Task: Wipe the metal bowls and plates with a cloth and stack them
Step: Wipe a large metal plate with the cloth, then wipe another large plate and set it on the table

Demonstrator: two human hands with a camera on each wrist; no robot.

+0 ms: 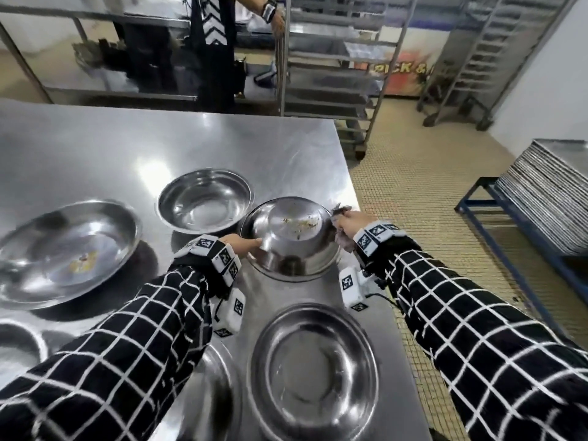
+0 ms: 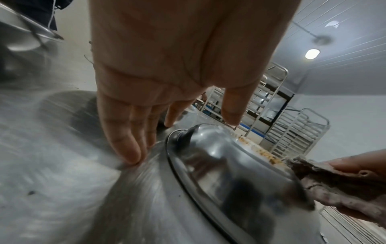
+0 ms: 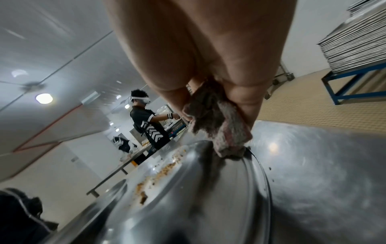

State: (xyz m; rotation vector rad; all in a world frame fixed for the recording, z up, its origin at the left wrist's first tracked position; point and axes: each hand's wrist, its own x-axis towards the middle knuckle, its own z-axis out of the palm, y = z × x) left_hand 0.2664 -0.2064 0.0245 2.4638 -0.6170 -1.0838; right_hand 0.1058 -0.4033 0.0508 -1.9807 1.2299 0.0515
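Observation:
An upturned metal bowl (image 1: 291,240) (image 2: 229,173) (image 3: 188,198) with food crumbs on its base lies near the table's right edge. My left hand (image 1: 241,246) (image 2: 167,99) touches its left side with straight fingers spread. My right hand (image 1: 345,222) (image 3: 208,66) grips a grey crumpled cloth (image 1: 342,232) (image 2: 338,186) (image 3: 217,127) against the bowl's right side. An upright bowl (image 1: 203,202) stands behind it. A wide dirty plate (image 1: 63,253) sits at the left. Another plate (image 1: 315,370) lies in front.
More metal dishes (image 1: 19,342) (image 1: 210,396) sit at the near left of the steel table (image 1: 95,148). Its right edge drops to a tiled floor (image 1: 423,192). Stacked trays (image 1: 553,198) rest on a blue stand. Tray racks (image 1: 331,65) and another person (image 1: 213,43) are beyond.

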